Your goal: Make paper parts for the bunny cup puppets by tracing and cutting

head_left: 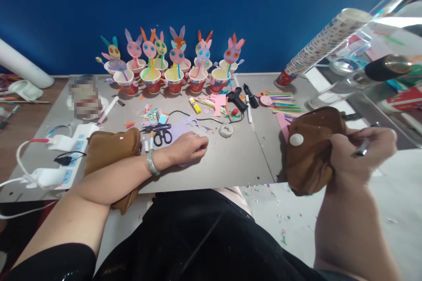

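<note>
My left hand rests on the table in a loose fist over a piece of lilac paper; whatever is under its fingers is hidden. Black-handled scissors lie just left of it, and a roll of white tape to its right. At the right, my right hand is closed, with a slim silver pen-like rod showing between its fingers. Its thumb overlaps a brown cloth pouch with a white button; I cannot tell whether it grips the pouch.
Red-and-white paper cups with colourful paper rabbits stand along the blue wall. A black glue gun, glue stick and paper strips lie in front. A leaning cup stack stands right; a power strip lies left.
</note>
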### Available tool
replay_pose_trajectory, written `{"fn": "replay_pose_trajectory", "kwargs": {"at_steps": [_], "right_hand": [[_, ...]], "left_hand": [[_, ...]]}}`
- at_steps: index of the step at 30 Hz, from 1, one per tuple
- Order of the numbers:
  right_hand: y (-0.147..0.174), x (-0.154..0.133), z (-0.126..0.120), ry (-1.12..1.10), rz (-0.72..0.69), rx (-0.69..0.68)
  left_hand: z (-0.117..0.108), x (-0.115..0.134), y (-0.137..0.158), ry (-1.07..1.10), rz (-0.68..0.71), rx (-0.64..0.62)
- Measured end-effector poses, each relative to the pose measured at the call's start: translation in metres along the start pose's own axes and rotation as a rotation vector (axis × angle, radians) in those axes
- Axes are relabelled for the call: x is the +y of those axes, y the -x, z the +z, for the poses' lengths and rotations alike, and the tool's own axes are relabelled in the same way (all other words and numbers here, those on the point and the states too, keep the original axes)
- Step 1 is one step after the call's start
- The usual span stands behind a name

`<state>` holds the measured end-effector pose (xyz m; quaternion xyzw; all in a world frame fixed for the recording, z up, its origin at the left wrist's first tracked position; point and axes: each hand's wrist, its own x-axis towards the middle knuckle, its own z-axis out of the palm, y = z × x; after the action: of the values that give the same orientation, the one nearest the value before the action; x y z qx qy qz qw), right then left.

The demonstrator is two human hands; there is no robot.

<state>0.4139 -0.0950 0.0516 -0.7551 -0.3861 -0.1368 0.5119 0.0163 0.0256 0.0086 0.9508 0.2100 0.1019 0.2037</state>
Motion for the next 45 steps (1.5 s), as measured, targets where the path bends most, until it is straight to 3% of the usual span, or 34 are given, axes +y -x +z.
{"fn": "replay_pose_trajectory", "kwargs": {"at_steps": [5,9,12,15,18,22,25,32,39,45], "right_hand": [[0.014,-0.009,0.014,-0.029,0.052,-0.043],[0.047,-0.03,0.031,-0.008,-0.08,-0.334],[0.072,-0.044,0.043,-0.008,-0.113,-0.455],[0.086,-0.058,0.049,0.112,-0.335,-0.678],[0.092,-0.079,0.053,0.106,-0.547,-0.745],[0.098,-0.113,0.067,-0.083,-0.711,-1.087],[0.104,-0.133,0.085,-0.127,-0.763,-1.198],[0.107,-0.147,0.117,-0.185,-0.612,-1.248],[0.107,-0.143,0.124,-0.44,-0.369,-1.272],[0.111,-0.141,0.124,-0.622,-0.152,-1.306]], "left_hand": [[0.003,-0.003,0.0,0.005,0.009,-0.012],[0.003,-0.003,0.0,-0.017,0.026,-0.015],[0.003,-0.004,0.001,-0.026,0.043,-0.008],[0.003,-0.004,0.001,-0.013,0.047,0.018],[0.0,-0.003,0.0,0.034,0.037,0.071],[-0.003,-0.001,0.001,0.057,0.039,0.173],[-0.004,-0.001,0.003,0.014,0.06,0.228],[-0.004,-0.007,0.006,-0.125,0.105,0.379],[-0.009,-0.012,0.004,-0.201,0.118,0.51],[-0.009,-0.014,0.003,-0.256,0.23,0.623]]}}
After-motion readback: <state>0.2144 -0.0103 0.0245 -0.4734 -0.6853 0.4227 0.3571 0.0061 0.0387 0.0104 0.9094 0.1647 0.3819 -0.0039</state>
